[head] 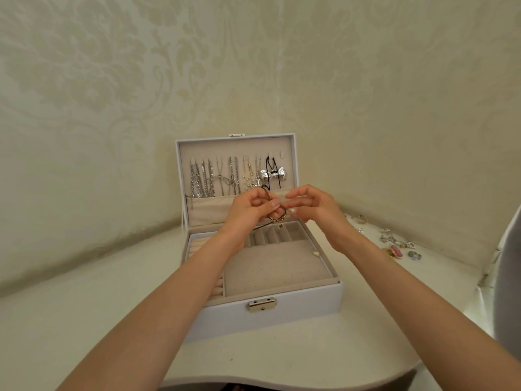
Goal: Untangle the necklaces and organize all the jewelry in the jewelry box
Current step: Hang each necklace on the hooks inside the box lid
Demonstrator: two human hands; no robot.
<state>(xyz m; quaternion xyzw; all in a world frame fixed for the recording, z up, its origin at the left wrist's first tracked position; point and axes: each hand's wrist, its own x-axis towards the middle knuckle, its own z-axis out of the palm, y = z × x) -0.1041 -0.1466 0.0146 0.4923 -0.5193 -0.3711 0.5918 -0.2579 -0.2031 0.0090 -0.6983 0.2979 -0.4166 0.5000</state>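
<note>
A white jewelry box (282, 314) stands open on the table, its lid upright with several silver and gold necklaces (214, 179) hanging on hooks and a silver bow pendant (273, 174) on a black cord. Above the box's beige tray, my left hand (248, 210) grips a dark cord necklace (277, 217) with a small gold pendant dangling from it. My right hand (310, 206) pinches the same necklace from the right, the fingertips of both hands almost meeting.
Loose jewelry (394, 244) lies scattered on the white table to the right of the box, including a pink piece and silver rings. The patterned wall stands close behind. A white object edges in at the far right.
</note>
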